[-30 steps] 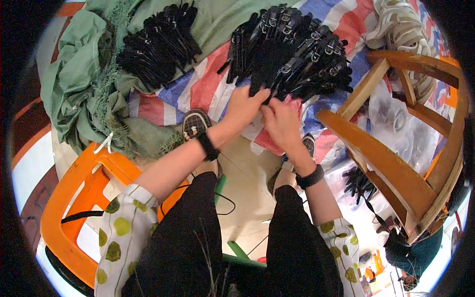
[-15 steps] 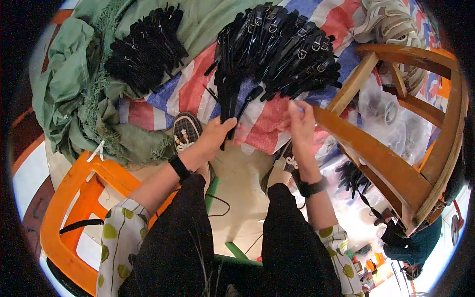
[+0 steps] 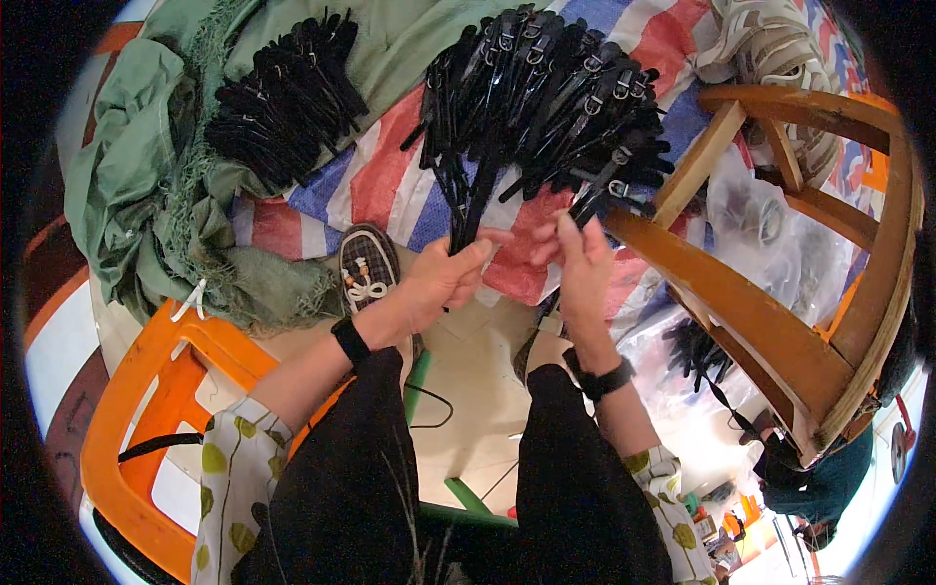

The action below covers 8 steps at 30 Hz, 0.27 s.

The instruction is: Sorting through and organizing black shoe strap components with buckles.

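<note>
My left hand point(image 3: 447, 276) is closed round several black straps point(image 3: 475, 200), which point up from the fist toward a pile. Between the thumb and fingers of my right hand point(image 3: 581, 255) is pinched a black buckle strap point(image 3: 590, 203), with a silver buckle near its far end; whether it is one strap or more I cannot tell. Just beyond both hands lies a large fanned pile of black buckle straps point(image 3: 546, 97), their silver buckles mostly at the far side. A second heap of black straps point(image 3: 283, 107) sits farther left on green cloth.
Red, white and blue striped sheeting point(image 3: 375, 180) lies under the straps. Green cloth point(image 3: 127, 175) bunches up on the left, above an orange plastic stool point(image 3: 127, 409). A wooden frame point(image 3: 741, 292) stands close to my right hand, with clear plastic bags point(image 3: 751, 224) behind it.
My right hand, without a visible strap before, now pinches a buckle strap and has shifted slightly inward. My left hand has moved slightly right, and its straps now lean to the right.
</note>
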Available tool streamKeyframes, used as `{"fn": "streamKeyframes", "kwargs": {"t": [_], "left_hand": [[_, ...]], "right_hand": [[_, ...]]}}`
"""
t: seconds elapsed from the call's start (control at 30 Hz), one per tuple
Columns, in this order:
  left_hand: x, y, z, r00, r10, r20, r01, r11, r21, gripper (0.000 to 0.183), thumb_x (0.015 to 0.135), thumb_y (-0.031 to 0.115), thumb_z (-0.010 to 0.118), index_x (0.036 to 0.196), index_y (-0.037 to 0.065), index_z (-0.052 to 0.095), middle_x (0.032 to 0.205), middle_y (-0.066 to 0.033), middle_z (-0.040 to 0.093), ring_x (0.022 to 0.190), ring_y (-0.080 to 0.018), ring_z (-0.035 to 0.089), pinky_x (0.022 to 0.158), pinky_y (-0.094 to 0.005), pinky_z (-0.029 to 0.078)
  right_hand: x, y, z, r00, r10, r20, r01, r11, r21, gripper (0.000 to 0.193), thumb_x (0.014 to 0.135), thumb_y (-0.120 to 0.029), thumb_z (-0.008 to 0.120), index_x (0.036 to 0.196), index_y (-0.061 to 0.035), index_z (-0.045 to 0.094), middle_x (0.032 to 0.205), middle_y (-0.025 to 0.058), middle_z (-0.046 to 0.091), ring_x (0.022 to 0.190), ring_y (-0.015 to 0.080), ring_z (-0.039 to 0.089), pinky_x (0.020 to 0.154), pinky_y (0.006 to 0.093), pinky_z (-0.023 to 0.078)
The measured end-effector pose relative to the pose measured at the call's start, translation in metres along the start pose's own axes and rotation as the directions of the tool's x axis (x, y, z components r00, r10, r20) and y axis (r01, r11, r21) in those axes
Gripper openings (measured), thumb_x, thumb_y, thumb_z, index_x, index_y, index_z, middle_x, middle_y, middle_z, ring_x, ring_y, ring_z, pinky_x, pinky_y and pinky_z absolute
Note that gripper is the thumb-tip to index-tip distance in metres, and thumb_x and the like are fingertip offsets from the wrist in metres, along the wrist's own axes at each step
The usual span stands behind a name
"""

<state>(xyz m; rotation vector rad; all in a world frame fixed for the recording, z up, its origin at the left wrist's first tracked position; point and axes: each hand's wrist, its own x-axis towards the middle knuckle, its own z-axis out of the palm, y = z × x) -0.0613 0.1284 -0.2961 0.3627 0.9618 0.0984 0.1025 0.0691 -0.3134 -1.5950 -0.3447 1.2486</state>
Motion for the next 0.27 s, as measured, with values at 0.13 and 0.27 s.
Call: {"fn": "streamKeyframes", "kwargs": {"t": [0.13, 0.27], "left_hand": [[0.012, -0.012, -0.002, 0.974, 0.224, -0.043, -0.222, 0.974, 0.038, 0.033, 0.087, 0.028, 0.043, 0.109, 0.004, 0.049, 0.071, 0.0029, 0.049, 0.060, -0.0077, 0.047, 0.054, -0.0199, 0.038], [0.014, -0.014, -0.005, 0.979, 0.202, -0.038, -0.204, 0.978, -0.048, 0.035, 0.085, 0.028, 0.045, 0.113, 0.008, 0.048, 0.104, -0.0052, 0.055, 0.090, -0.0145, 0.054, 0.082, -0.0270, 0.042]], "right_hand": [[-0.024, -0.004, 0.013, 0.993, -0.015, 0.121, 0.048, 0.962, -0.270, 0.016, 0.087, -0.017, 0.042, 0.086, -0.0019, 0.048, 0.066, 0.0046, 0.054, 0.052, 0.0095, 0.050, 0.050, 0.0209, 0.040], [-0.022, -0.004, 0.024, 0.991, -0.029, 0.127, 0.091, 0.852, -0.516, 0.019, 0.089, -0.019, 0.039, 0.091, -0.0052, 0.051, 0.063, 0.0011, 0.051, 0.055, 0.0063, 0.046, 0.051, 0.0179, 0.037]]}}
